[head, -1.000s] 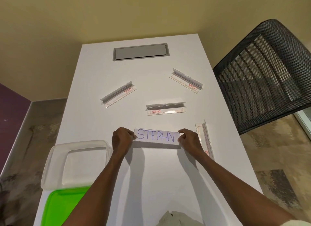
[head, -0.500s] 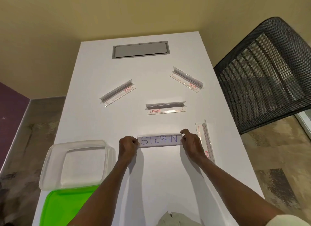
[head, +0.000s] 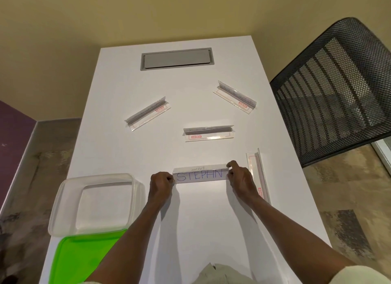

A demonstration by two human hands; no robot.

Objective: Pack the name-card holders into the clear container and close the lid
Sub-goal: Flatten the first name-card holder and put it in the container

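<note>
Currently the green lid [head: 84,256] lies at the table's near left corner, with the clear container [head: 63,209] just beyond it along the left edge, open and empty (nothing packed yet, by my reading). Your left hand [head: 160,185] and right hand [head: 240,178] each pinch one end of the name-card holder marked STEPHN [head: 200,175], fingers closed on its short edges, lettering facing you. Holding both ends likely keeps the long strip level for the carry left to the container. Just right of your right hand, a second holder [head: 257,173] lies lengthwise along the right edge of the white table [head: 190,231]. Past mid-table sit three more: a centre holder [head: 208,133], a left holder [head: 148,113] angled, and a right holder [head: 234,97] angled. Farthest, a grey cable hatch [head: 176,58] is set near the far edge.
</note>
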